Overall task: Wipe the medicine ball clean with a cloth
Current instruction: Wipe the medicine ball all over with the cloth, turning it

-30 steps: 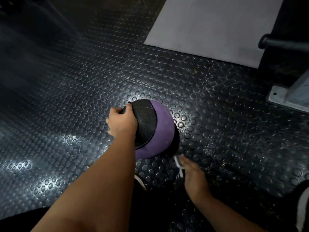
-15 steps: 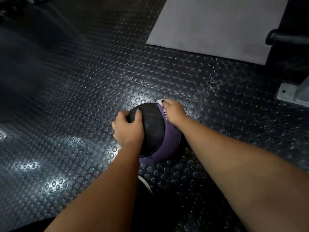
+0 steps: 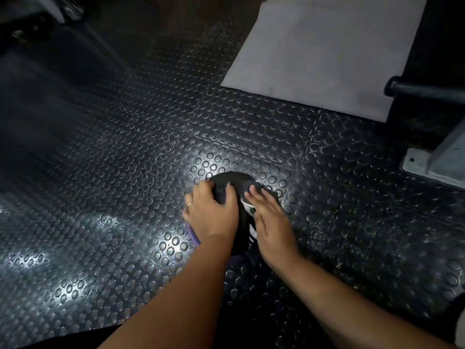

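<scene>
A gym: studded rubber floor [image 3: 100,172], grey exercise mat [image 3: 327,51], medicine ball [image 3: 193,236], metal machine foot [image 3: 432,167]

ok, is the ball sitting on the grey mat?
No, the medicine ball sits on the studded black floor, apart from the grey mat.

The floor [image 3: 105,177] is black rubber, studded all over with round raised discs and laid in large tiles whose seams run as thin straight lines. A bright light falls from above onto its middle, so the studs there shine white, and more glare patches lie at the left edge; the far left and top fade into darkness. A plain grey mat [image 3: 327,54] lies flat on the floor at the upper right. Just right of it stands dark equipment with a black round bar [image 3: 427,93]. Below that, a grey metal foot plate [image 3: 432,170] rests on the floor. Blurred metal parts [image 3: 63,8] show at the top left.
</scene>
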Available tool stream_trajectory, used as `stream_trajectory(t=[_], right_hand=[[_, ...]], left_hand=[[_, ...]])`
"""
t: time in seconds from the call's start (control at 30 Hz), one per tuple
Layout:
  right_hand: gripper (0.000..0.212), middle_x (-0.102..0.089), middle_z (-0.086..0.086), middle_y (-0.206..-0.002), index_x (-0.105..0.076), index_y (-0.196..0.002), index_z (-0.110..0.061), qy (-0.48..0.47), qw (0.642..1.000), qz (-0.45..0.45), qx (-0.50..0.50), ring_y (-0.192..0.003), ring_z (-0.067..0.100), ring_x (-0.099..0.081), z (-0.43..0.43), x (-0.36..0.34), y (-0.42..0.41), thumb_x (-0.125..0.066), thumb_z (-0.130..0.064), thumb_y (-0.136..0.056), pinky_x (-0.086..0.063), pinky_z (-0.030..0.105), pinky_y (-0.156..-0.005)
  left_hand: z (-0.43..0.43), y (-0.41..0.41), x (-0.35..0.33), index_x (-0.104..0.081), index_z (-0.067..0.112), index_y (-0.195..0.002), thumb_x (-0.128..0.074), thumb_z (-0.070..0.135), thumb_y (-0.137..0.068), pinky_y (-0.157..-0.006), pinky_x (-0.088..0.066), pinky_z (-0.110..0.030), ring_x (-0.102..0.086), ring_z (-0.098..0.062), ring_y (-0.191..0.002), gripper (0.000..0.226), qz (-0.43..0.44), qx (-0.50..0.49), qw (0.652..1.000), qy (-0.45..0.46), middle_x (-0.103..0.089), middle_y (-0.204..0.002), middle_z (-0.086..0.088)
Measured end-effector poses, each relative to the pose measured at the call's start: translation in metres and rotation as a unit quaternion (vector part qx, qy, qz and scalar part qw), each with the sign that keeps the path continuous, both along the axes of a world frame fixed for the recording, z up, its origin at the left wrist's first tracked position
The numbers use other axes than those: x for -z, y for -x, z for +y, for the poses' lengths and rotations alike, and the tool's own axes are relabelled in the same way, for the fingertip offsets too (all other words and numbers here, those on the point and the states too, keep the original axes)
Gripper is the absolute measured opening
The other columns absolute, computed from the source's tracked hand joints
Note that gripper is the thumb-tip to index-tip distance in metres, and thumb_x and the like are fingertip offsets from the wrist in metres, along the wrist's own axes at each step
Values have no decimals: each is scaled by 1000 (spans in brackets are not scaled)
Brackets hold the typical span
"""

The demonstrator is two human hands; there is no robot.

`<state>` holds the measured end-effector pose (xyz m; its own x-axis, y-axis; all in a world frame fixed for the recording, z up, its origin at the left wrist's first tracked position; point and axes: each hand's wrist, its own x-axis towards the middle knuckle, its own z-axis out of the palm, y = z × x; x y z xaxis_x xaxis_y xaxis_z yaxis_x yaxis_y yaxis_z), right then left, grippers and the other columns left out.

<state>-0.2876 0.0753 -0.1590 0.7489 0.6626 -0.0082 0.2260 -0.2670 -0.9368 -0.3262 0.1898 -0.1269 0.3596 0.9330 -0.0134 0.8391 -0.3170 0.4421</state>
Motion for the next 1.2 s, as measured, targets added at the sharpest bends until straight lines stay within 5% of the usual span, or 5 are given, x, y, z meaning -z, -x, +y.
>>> stream_trajectory(t=[0.5,0.8,0.93,1.07,1.2], right_hand=[[28,-67,11,-103,-65,-120,-12,115,975,183,46,-88,22,-58,34,29,-102,-46,-13,-98,-43,29,-75],[31,-62,-8,-105,-65,-121,-17,117,976,163,85,-93,8,-58,-55,6,-43,-47,-8,-98,-35,-3,-65],[25,-68,16,-110,-67,-113,-2,180,951,204,145,-90,19,-59,-106,10,-37,-49,-4,-96,-37,21,-69],[25,-64,14,-107,-62,-118,-3,115,916,273,270,-81,16,-55,-136,-9,-51,-44,-9,-100,-41,25,-67],[25,-65,6,-109,-61,-116,-13,68,927,246,276,-78,10,-56,-137,-34,-66,-41,-14,-102,-42,23,-64]], left_hand=[[-69,24,20,-61,24,-100,-53,51,-82,-105,-31,-47,-56,-20,-101,33,45,311,933,-175,-65,-119,8],[-62,52,19,-59,25,-95,-50,47,-89,-113,-24,-44,-53,-17,-109,24,47,415,896,-151,-63,-121,10],[-73,38,-2,-53,26,-103,-38,55,-91,-111,-23,-44,-48,-21,-112,35,96,364,925,-57,-56,-118,7],[-75,23,-28,-52,19,-98,-38,42,-97,-92,-34,-38,-45,-20,-103,26,-57,199,978,-22,-50,-104,5],[-41,9,-23,-50,18,-131,-45,37,-101,-113,-26,-48,-38,-24,-132,36,-22,15,998,57,-46,-139,-5]])
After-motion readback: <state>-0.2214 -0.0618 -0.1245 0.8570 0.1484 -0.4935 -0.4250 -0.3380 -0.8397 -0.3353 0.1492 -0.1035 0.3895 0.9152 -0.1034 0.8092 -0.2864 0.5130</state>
